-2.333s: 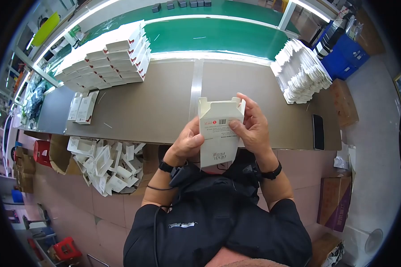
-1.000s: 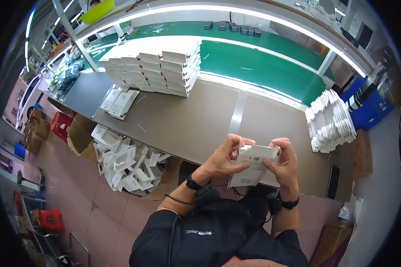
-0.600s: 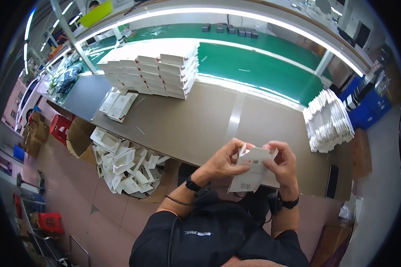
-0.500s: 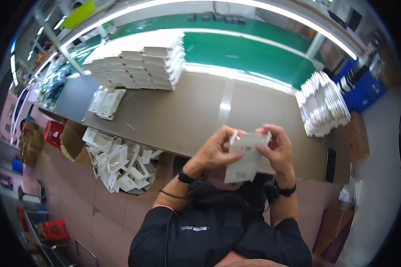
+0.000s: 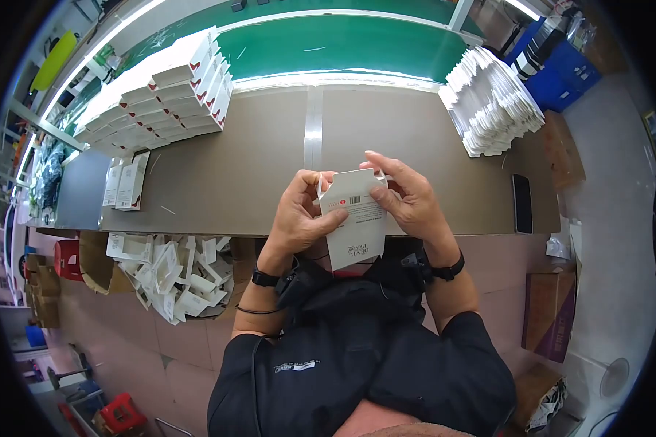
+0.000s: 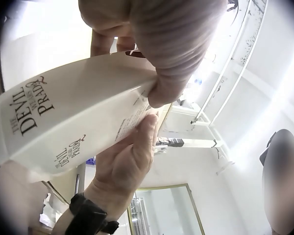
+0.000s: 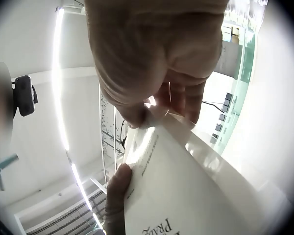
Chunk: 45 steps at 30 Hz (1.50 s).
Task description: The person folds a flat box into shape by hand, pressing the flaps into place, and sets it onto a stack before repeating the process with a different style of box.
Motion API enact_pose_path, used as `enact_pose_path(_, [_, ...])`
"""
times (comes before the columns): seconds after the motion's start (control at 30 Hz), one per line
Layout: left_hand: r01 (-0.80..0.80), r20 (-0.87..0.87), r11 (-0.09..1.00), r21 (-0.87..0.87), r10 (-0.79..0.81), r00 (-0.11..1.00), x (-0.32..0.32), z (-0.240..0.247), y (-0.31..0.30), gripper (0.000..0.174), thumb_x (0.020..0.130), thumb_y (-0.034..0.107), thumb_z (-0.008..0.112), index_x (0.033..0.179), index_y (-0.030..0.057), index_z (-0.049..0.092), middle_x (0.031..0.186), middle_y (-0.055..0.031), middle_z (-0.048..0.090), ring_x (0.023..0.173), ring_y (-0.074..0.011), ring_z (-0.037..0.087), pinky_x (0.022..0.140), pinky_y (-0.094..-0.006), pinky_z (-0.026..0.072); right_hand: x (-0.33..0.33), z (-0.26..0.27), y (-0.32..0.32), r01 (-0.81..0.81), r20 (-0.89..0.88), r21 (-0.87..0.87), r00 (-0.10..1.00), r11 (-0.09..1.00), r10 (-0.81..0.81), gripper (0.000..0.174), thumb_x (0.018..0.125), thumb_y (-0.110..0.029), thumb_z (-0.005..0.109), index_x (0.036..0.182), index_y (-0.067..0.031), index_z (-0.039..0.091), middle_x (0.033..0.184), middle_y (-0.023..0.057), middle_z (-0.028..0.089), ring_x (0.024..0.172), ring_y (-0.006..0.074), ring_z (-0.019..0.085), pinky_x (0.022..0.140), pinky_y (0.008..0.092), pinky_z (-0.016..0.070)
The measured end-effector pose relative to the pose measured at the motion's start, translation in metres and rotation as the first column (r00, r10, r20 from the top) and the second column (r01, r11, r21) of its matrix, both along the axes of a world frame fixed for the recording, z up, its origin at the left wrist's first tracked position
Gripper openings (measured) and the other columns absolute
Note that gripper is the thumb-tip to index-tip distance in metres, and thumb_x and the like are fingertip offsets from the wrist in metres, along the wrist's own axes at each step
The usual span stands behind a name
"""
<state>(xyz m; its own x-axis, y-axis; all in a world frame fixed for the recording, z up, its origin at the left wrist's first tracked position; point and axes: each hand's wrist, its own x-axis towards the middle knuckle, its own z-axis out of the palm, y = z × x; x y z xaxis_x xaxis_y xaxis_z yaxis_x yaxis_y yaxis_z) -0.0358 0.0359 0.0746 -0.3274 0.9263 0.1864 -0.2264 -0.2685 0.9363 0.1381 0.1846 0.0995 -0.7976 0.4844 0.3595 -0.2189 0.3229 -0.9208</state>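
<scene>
A white printed carton [image 5: 357, 229] with a barcode and a small red mark is held up between both hands in front of the table edge. My left hand [image 5: 299, 215] grips its upper left corner, thumb across the printed face. At the upper right corner, my right hand [image 5: 413, 202] holds it with the thumb on the face and fingers behind the small side flap [image 5: 380, 177]. The left wrist view shows dark lettering on two faces of the carton [image 6: 73, 110]. In the right wrist view, the right-hand fingers [image 7: 183, 103] lie at the carton's end.
Stacked white cartons [image 5: 164, 98] stand at the table's left, with two more cartons [image 5: 127, 180] nearer. A pile of flat cartons [image 5: 492, 102] and a black phone [image 5: 521, 204] lie right. Below the left table edge, a cardboard box [image 5: 102, 266] holds loose white pieces [image 5: 171, 273].
My left hand has moved from the carton's side up to its upper left corner, and both hands have worked at the end flaps. The head view swung aside and came back.
</scene>
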Motion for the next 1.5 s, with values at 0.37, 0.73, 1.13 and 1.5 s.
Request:
enact_pose_path(0.37, [0.047, -0.021, 0.999, 0.008, -0.047, 0.999, 0.0, -0.006, 0.001, 0.042, 0.083, -0.006, 0.078, 0.11, 0.0056, 0.048, 0.125, -0.0102, 0.056, 0.117, -0.0152, 0.055, 0.098, -0.0336, 0.0522, 0.006, 0.01, 0.009, -0.086, 0.133, 0.167, 0.989, 0.982, 0.064, 0.035, 0.103, -0.02, 0.062, 0.13, 0.0021, 0.065, 0.123, 0.0143, 0.066, 0.106, 0.0213, 0.064, 0.09, 0.0318, 0.0522])
enact_pose_path(0.73, [0.083, 0.042, 0.996, 0.024, -0.083, 0.996, 0.001, -0.001, 0.001, 0.04, 0.083, -0.006, 0.077, 0.108, 0.0061, 0.049, 0.122, -0.0107, 0.059, 0.116, -0.0157, 0.055, 0.1, -0.0337, 0.0504, 0.011, 0.008, 0.008, -0.231, 0.2, 0.162, 0.96, 0.959, 0.198, 0.04, 0.104, -0.029, 0.06, 0.128, 0.002, 0.066, 0.127, 0.0142, 0.064, 0.107, 0.0213, 0.064, 0.09, 0.0338, 0.0532])
enact_pose_path(1.13, [-0.106, 0.048, 0.989, 0.105, 0.101, 0.994, 0.005, 0.003, 0.002, 0.042, 0.09, 0.006, 0.077, 0.121, 0.005, 0.05, 0.132, -0.0149, 0.055, 0.123, -0.0202, 0.056, 0.099, -0.0347, 0.0533, 0.009, 0.002, 0.001, 0.002, 0.006, 0.11, 1.0, 0.994, -0.003, 0.027, 0.098, -0.014, 0.07, 0.118, 0.004, 0.07, 0.126, 0.0153, 0.064, 0.101, 0.0175, 0.065, 0.082, 0.0288, 0.0555])
enact_pose_path(1.5, [-0.122, -0.217, 0.978, 0.167, 0.157, 0.963, 0.003, -0.01, 0.0, 0.028, 0.099, 0.012, 0.069, 0.123, 0.0019, 0.059, 0.132, -0.0126, 0.055, 0.12, -0.02, 0.058, 0.092, -0.0319, 0.0574, 0.007, -0.001, -0.001, -0.005, -0.043, 0.059, 0.999, 0.998, 0.007, 0.023, 0.099, -0.013, 0.068, 0.115, 0.0029, 0.071, 0.122, 0.0125, 0.064, 0.1, 0.0147, 0.063, 0.081, 0.0274, 0.0538])
